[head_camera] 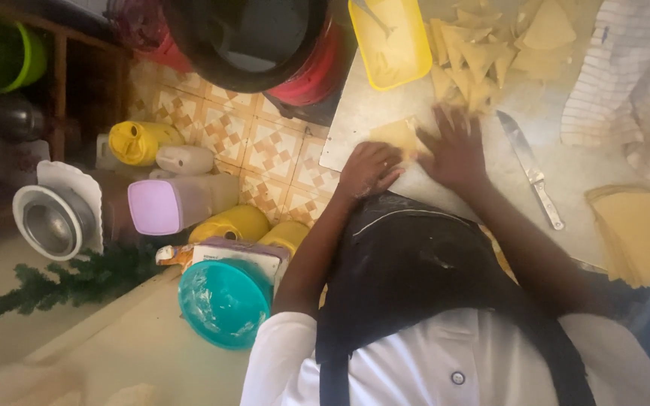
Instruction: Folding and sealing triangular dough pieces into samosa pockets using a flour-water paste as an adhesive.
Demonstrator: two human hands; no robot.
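My left hand [370, 169] is curled, its fingertips pinching the near edge of a pale yellow pastry sheet [396, 135] that lies on the floured worktop [490, 180]. Just to its right, my right hand [457, 146] lies flat with the fingers spread, pressing down beside that sheet. A heap of folded pastry triangles [483, 53] sits just beyond the right fingertips. A knife [532, 169] lies on the worktop to the right of my right forearm.
A yellow tray [389, 37] stands at the far left of the worktop, a striped cloth [633, 75] at the far right, and a stack of pastry sheets [641, 233] at the near right. Left of the worktop are a red-and-black pot [265, 45], yellow jugs [141, 141] and a teal bowl [223, 301].
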